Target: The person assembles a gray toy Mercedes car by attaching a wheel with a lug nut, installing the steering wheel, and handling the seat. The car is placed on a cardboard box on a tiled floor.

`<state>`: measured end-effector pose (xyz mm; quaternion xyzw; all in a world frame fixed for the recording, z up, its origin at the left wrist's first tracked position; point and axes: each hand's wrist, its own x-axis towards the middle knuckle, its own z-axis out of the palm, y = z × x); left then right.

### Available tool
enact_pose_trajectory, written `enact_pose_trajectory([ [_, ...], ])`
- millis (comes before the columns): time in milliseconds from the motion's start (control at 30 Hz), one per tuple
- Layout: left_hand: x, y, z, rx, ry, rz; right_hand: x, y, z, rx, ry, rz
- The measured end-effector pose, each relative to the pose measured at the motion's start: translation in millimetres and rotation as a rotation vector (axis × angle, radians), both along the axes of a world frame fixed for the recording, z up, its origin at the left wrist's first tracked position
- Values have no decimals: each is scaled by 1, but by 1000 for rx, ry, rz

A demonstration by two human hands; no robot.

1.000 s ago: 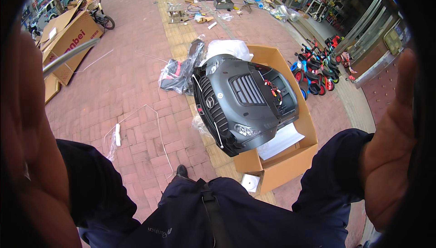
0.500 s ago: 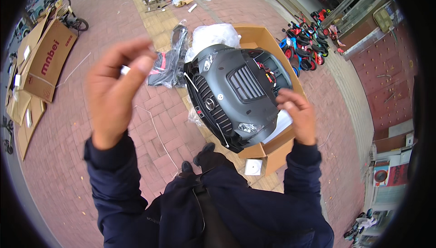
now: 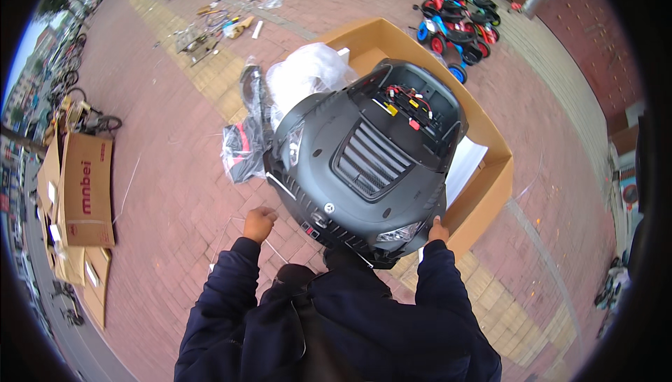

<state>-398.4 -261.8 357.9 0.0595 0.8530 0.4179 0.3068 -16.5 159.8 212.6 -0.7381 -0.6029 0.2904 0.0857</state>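
Observation:
A dark grey ride-on toy car (image 3: 315, 151) sits tilted in the open cardboard box (image 3: 490, 203), its grille end toward me. My right hand (image 3: 438, 231) is at its front right corner beside the headlight, thumb up against the edge and the other fingers hidden. My left hand (image 3: 259, 225) hovers apart from the car at its front left, fingers curled in; whatever they may hold is hidden. Coloured wires and connectors (image 3: 409, 105) lie exposed in the car's open cavity.
White plastic wrapping (image 3: 308, 77) and bagged dark parts (image 3: 243, 147) lie left of the box. A cardboard carton (image 3: 87, 193) stands far left. Scattered tools and parts (image 3: 210, 35) lie farther off; small tricycles (image 3: 458, 25) cluster at the far right.
Both hands have come down toward me; the right has reached the car's front corner. The car's front is now closer to my legs, and the view has turned.

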Motion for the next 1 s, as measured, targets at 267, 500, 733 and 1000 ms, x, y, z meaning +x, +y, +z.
enact_pose_trajectory([
  [267,-141,108,-43,-11,153,-13,-1,-6,17,-39,237,-53],
  [500,-280,217,-81,-245,411,-340,-13,-24,28,0,281,-222],
  [733,-324,288,-132,-386,363,-747,-16,-27,23,-36,-41,-245],
  [1000,-314,313,-107,-394,271,-722,-22,-7,15,-6,-132,-245],
])
